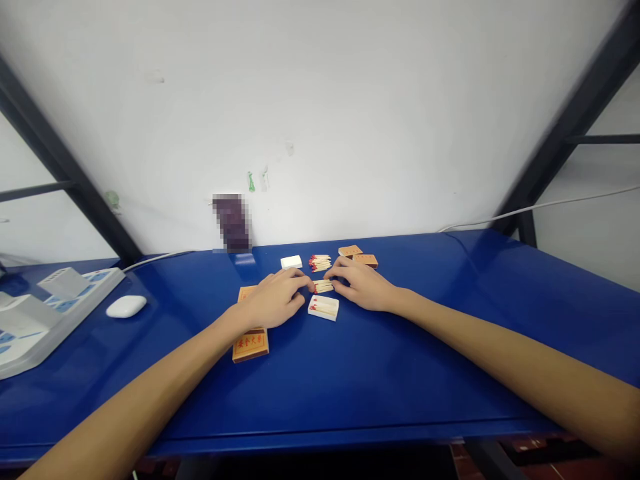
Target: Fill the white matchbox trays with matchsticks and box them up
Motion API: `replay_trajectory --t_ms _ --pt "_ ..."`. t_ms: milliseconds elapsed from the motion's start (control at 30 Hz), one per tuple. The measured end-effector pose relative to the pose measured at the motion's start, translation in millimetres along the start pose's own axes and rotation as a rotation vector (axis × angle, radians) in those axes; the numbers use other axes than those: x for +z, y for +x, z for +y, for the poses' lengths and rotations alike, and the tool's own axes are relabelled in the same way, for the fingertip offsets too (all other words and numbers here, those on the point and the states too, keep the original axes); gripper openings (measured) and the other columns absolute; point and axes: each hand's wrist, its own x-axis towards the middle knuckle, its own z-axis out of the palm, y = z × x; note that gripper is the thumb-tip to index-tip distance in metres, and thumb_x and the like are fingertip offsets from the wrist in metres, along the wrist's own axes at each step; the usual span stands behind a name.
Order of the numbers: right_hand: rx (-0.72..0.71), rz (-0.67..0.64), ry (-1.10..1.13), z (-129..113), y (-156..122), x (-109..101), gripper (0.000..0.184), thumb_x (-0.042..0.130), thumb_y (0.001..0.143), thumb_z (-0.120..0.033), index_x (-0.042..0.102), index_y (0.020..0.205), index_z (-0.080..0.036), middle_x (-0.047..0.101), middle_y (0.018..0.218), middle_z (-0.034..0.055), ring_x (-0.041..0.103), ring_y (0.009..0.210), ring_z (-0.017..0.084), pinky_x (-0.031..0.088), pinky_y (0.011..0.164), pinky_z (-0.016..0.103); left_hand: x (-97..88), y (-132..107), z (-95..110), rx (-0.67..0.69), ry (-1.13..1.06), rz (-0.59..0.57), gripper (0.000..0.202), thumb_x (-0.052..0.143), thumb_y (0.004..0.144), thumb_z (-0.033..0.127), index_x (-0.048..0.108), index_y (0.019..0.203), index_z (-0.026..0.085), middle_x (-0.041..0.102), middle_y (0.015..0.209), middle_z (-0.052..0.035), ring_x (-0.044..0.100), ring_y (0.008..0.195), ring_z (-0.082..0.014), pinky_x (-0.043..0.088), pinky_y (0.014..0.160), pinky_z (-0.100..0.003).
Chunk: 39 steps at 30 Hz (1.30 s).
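On the blue table [380, 360] my left hand [276, 300] and my right hand [364, 285] meet around a small bundle of matches [323, 286], fingers of both pinched on its ends. Just in front of it lies an open white matchbox tray [324, 307] with matches inside. A loose pile of red-tipped matches [320, 263] lies behind the hands, with an empty white tray [291, 262] to its left. An orange matchbox sleeve [250, 347] lies beside my left wrist, another [246, 293] shows behind the left hand.
Two orange matchbox sleeves [359, 256] lie at the back right of the pile. A white earbud case [126, 306] and a white power strip [45, 313] with plugs sit at the left. A blurred dark object [231, 223] leans against the white wall. Black frame struts stand at both sides.
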Motion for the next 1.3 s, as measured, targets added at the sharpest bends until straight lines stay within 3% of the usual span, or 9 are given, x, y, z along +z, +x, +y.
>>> replay_trajectory --t_ms 233,600,1100,1300 --pt "-0.016 0.016 0.012 2 1 1 0.028 0.041 0.096 -0.018 0.067 0.106 -0.019 0.057 0.101 0.0078 0.059 0.091 0.020 0.048 0.084 0.036 -1.2 0 2 -0.014 -0.011 0.020 0.023 0.040 0.089 0.020 0.057 0.104 0.025 0.059 0.113 -0.0031 0.055 0.107 -0.0235 0.043 0.090 -0.040" --pt "-0.001 0.088 0.087 11 4 8 0.026 0.045 0.091 -0.012 0.067 0.103 -0.018 0.059 0.101 0.0081 0.060 0.092 0.020 0.048 0.086 0.036 -0.8 -1 3 -0.027 0.008 0.024 0.029 0.040 0.091 0.023 0.055 0.116 0.024 0.058 0.119 -0.0041 0.052 0.114 -0.0241 0.043 0.095 -0.041" --pt "0.048 0.084 0.072 12 4 11 0.020 0.050 0.093 -0.024 0.067 0.104 -0.020 0.058 0.103 0.0082 0.060 0.092 0.021 0.048 0.086 0.039 0.6 0 2 -0.043 0.054 -0.005 0.041 0.038 0.093 0.027 0.056 0.131 0.025 0.054 0.131 -0.0064 0.050 0.121 -0.0264 0.041 0.100 -0.043" --pt "0.008 0.079 0.089 9 2 6 0.027 0.042 0.098 -0.029 0.066 0.109 -0.022 0.058 0.104 0.0087 0.059 0.095 0.022 0.047 0.087 0.040 0.9 0 1 -0.029 0.050 0.000 0.041 0.038 0.094 0.028 0.056 0.130 0.024 0.056 0.128 -0.0073 0.050 0.119 -0.0262 0.041 0.099 -0.044"
